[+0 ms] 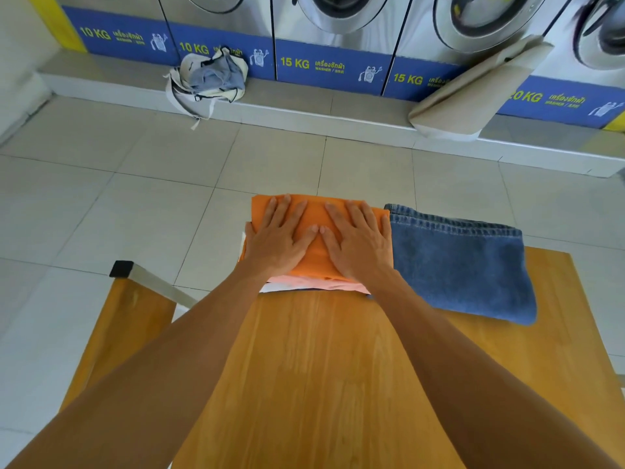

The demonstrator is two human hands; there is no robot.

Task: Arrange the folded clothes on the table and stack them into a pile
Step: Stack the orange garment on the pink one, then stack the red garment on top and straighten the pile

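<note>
We see the pile (316, 280) of folded clothes at the wooden table's (324, 384) twelve o'clock edge, orange cloth (313, 218) on top. Our left hand (280, 238) and right hand (358, 242) press flat on it, fingers spread, grasping nothing. Folded jeans (463, 265) lie touching it at three o'clock.

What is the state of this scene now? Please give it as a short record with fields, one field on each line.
place: laundromat, washing machines behind
surface: wooden table
pile: orange garment on top, pink garment and white layers under it
left hand: flat on the orange garment
right hand: flat on the orange garment
not yet stacked: folded jeans, beside the pile, on its right
floor: cloth bag by the machines
</note>
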